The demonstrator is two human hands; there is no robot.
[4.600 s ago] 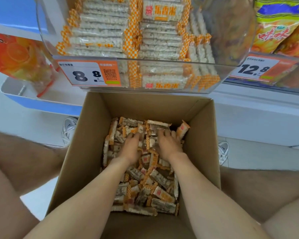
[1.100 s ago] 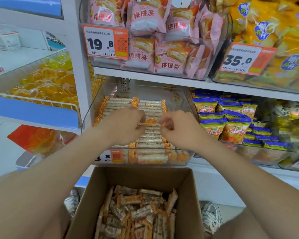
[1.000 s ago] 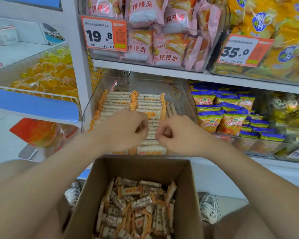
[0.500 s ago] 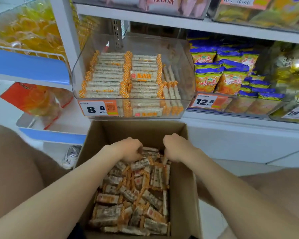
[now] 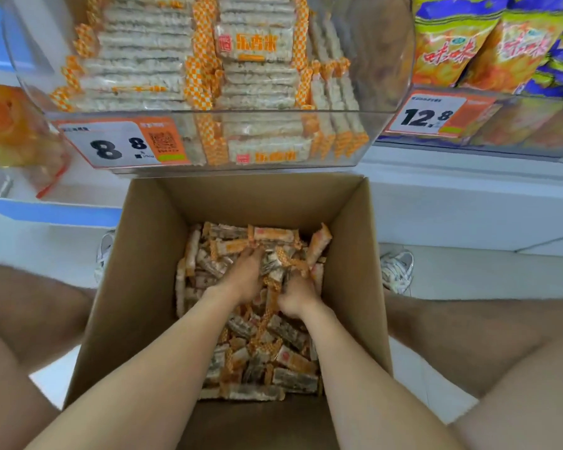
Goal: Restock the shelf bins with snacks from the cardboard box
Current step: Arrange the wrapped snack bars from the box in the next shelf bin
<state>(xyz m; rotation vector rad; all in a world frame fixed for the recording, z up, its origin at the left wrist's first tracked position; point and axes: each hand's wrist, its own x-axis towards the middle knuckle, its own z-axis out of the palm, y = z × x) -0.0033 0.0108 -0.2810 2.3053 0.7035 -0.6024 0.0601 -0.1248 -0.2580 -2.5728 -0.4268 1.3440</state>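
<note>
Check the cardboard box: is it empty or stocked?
Stocked. Wrapped snack bars cover the floor of the cardboard box, and the left hand and right hand are dug into the pile.

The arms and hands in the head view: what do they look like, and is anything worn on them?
Both forearms are bare, with no sleeve in view. The left hand and the right hand wear no gloves, and no watch, bracelet or ring shows on the visible parts.
</note>
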